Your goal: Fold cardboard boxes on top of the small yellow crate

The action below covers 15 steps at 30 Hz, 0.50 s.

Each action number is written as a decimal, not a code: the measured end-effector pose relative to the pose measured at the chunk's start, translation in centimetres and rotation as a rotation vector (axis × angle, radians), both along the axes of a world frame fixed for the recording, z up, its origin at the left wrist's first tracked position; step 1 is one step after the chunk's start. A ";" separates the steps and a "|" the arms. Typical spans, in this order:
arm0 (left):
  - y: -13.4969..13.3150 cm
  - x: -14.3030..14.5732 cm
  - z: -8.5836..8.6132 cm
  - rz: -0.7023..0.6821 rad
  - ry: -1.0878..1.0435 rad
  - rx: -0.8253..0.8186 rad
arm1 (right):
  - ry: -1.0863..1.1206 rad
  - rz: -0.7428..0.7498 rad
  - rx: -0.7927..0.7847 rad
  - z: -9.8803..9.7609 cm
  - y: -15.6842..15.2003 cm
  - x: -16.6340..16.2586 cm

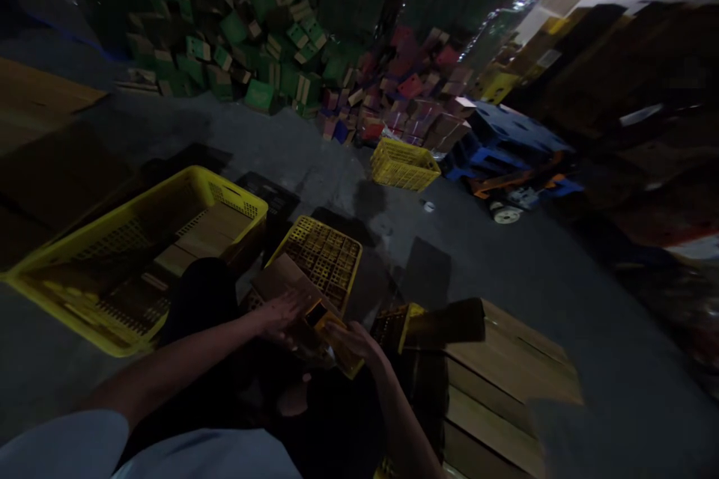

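Note:
A brown cardboard box point(287, 278) rests at the near end of a yellow crate point(359, 258), in front of my knees. My left hand point(281, 313) lies on the box with its fingers stretched out. Close beside it, my right hand point(355, 340) is closed around an orange tool with a dark part, which looks like a tape dispenser point(319, 314). The tool is against or just over the box's near right side; dim light hides the exact contact. Shadow covers the box's underside and part of the right fingers.
To the left, a large yellow crate point(115, 348) holds flat brown boxes point(210, 232). Stacked cardboard point(505, 359) stands at right. Farther off are another yellow crate point(404, 165), blue pallets point(511, 127) on an orange pallet jack point(497, 183), and heaped green boxes point(261, 95).

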<state>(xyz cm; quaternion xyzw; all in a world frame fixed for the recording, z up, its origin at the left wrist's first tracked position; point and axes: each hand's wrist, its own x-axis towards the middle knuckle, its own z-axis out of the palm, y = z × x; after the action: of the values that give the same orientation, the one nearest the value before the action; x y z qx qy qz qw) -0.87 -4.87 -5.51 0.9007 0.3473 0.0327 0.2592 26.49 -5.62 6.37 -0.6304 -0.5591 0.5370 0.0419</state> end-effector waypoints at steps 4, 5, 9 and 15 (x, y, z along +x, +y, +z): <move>-1.6 1.1 -0.5 0.050 -0.095 0.027 | -0.032 0.035 -0.028 -0.1 0.1 0.2; -1.7 1.1 -0.6 0.060 -0.102 0.028 | -0.030 0.029 -0.034 -0.2 0.0 0.3; -1.5 0.8 -0.7 0.051 -0.094 0.020 | 0.036 -0.038 -0.042 0.0 -0.8 0.8; -1.2 0.7 -0.5 0.028 -0.097 -0.019 | 0.088 -0.047 -0.016 1.0 -2.0 2.3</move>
<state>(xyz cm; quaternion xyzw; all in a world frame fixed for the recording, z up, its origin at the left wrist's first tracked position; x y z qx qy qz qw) -0.19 -6.05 -6.03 0.8906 0.3470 0.0764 0.2838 28.78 -7.64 7.33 -0.6195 -0.5374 0.5675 0.0741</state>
